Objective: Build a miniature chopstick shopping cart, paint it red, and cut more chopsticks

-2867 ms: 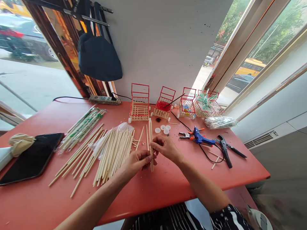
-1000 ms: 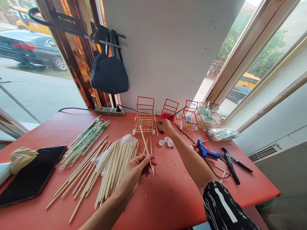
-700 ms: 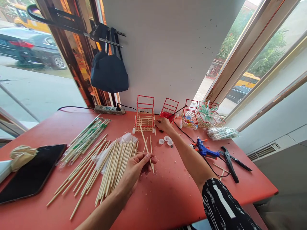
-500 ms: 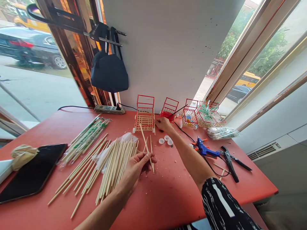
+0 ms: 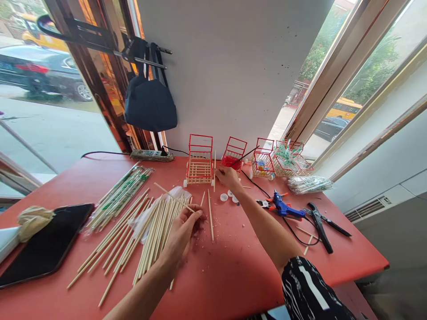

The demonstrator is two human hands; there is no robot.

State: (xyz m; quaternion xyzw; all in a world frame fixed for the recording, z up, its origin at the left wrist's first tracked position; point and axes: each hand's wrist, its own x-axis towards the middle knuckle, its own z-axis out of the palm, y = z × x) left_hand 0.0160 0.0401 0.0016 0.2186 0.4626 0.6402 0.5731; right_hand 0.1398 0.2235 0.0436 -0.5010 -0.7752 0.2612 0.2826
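Note:
My left hand (image 5: 183,226) pinches a thin wooden stick (image 5: 169,194), which slants up to the left over a pile of loose sticks (image 5: 156,240). My right hand (image 5: 227,177) has its fingers closed on an upright wooden stick (image 5: 215,161), just right of a small cart of sticks (image 5: 199,171) with a red upper frame and white wheels. Between my hands a long stick (image 5: 211,215) lies on the red table (image 5: 240,266), with a shorter one beside it. White caps (image 5: 223,197) sit below my right wrist.
More red-framed carts (image 5: 263,162) stand at the back right. A blue glue gun (image 5: 288,210), black-handled pliers (image 5: 320,229) and a cable lie right. Bagged sticks (image 5: 122,195), a black tablet (image 5: 50,240) and a power strip (image 5: 151,154) are left.
My left hand has moved a little left, and its stick has tilted to the left. The stick in my right hand now stands higher beside the cart.

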